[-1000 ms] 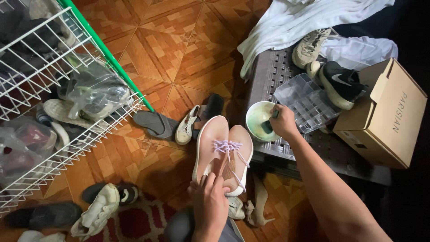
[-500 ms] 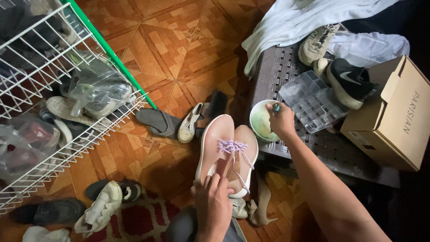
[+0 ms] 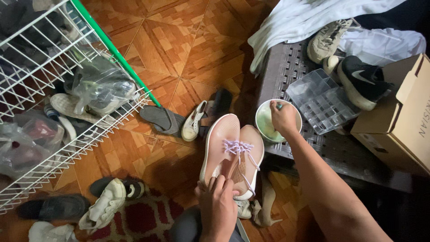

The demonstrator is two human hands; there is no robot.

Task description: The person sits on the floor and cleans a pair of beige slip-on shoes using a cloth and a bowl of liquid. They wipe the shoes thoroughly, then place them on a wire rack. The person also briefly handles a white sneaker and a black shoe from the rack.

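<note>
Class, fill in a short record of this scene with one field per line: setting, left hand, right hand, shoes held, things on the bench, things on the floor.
Setting: patterned wooden floor, dark slatted bench
Left hand: grips the heels of the pink shoes
Right hand: inside the pale green bowl, holding something small
Shoes held: pair, soles together, tied with a lilac lace
On bench: clear compartment tray, black sneaker, cardboard box
On floor: white wire rack, grey sandal

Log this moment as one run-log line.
left hand: holds pair of pink lace-up shoes at heels | right hand: in pale green round bowl, gripping small green item | bowl on dark slatted table
</note>
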